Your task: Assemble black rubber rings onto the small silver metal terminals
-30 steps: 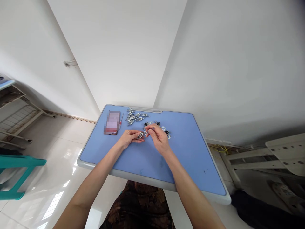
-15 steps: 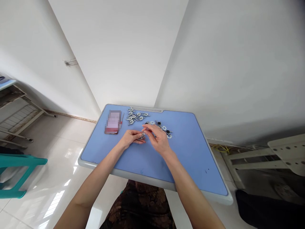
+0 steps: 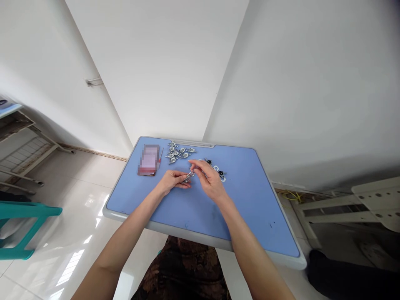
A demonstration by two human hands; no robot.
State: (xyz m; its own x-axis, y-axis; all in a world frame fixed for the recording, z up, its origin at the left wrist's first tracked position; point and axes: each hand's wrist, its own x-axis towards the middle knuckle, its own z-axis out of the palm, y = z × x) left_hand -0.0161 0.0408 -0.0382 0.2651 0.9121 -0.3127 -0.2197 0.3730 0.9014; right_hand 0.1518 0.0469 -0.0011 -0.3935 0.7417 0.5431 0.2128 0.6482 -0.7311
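Fitting [image 3: 186, 179]: metal, was left of the right hand [image 3: 210, 179] over the blue tabletop [image 3: 193, 212], long axis seemingly slanted toward those fingertips
Left hand [image 3: 169, 181]: nearer, pinched around it
Right hand: thumb and forefinger nearly met; any hold was unclear

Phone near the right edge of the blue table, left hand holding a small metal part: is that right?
Not quite: the head view shows the phone near the left edge of the blue table. The left hand does hold a small metal part.
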